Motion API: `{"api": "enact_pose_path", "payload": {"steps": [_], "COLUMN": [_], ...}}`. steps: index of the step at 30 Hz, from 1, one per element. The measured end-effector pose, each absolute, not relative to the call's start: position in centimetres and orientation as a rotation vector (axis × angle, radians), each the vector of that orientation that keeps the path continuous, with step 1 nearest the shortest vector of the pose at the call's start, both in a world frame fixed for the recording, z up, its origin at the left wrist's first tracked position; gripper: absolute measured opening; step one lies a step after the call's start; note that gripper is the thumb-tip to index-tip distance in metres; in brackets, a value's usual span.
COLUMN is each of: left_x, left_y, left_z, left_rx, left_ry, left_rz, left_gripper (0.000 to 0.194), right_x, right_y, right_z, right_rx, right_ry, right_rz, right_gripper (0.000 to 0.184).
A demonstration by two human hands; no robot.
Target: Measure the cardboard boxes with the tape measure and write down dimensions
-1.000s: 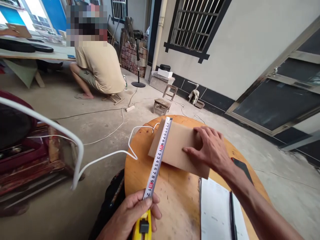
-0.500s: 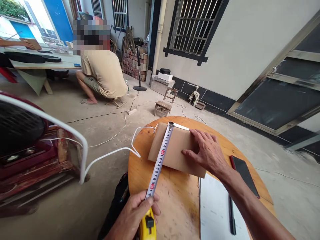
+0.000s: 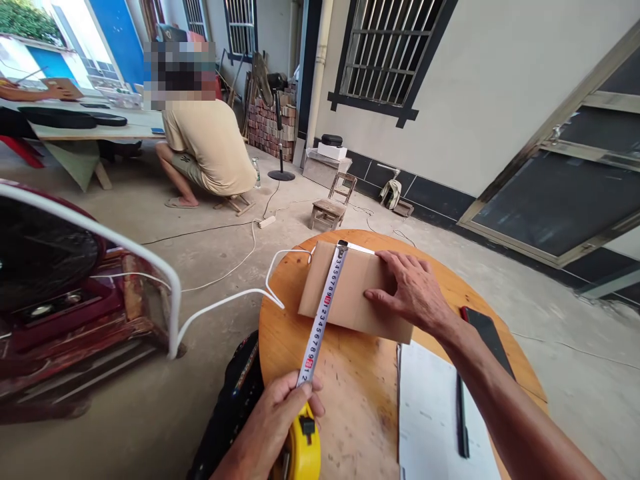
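Observation:
My left hand [image 3: 273,427] is closed round a yellow tape measure [image 3: 303,450] at the near edge of a round wooden table [image 3: 345,393]. Its white blade [image 3: 323,313] runs away from me across a flat brown board [image 3: 350,293], with the hook at the board's far edge. My right hand [image 3: 413,290] lies flat on the board's right part, fingers stretched out, pressing it down.
White paper [image 3: 430,420] with a black pen [image 3: 463,413] lies on the table at the right, beside a dark phone [image 3: 487,340]. A white cable [image 3: 225,303] trails off the left edge. A person [image 3: 210,150] crouches further back; a small stool [image 3: 330,207] stands beyond the table.
The board has settled flat on the table and the tape's hook now sits at its far edge. My left hand with the tape case has drawn slightly nearer to me.

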State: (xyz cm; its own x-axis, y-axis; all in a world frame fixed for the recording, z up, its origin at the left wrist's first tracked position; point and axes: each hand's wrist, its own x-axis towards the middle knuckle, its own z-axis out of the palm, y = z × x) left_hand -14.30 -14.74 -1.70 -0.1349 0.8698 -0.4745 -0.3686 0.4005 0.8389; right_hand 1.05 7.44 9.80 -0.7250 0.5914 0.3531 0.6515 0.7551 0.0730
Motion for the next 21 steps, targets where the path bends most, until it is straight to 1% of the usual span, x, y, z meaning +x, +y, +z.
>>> {"api": "enact_pose_path", "payload": {"steps": [21], "left_x": [-14.42], "left_y": [-14.29], "left_z": [-2.21], "left_rx": [0.443], "left_ry": [1.133], "left_rz": [1.188], "left_gripper": [0.027], "right_x": [0.89], "right_y": [6.86], "right_z": [9.74], "right_rx": [-0.993], "right_ry": [-2.618], "right_rz": [-0.328], "right_gripper": [0.055]}}
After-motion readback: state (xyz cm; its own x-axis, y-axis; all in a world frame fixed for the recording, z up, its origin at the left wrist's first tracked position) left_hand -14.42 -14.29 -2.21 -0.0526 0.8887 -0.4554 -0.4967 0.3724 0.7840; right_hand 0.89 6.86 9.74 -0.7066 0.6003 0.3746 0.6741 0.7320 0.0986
